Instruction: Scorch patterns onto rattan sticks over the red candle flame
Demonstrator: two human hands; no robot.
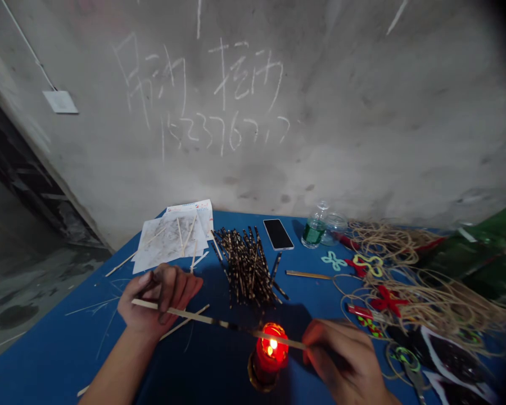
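**Strip [198,317] spans the lit candle [271,360]**

On my feed, my left hand [164,295] has the strip pinched near one end, close by the papers [172,236]. Next come heaped sticks [244,267], then the candle, its flame at the strip, the phone [278,234] and the bottle [313,230]. My right hand [346,354] pinches the other end; tangled cord [430,292] lies beyond.

Strip [196,316]: matt wood; bottle [314,230]: glossy plast.; wall [341,140]: rough concr.
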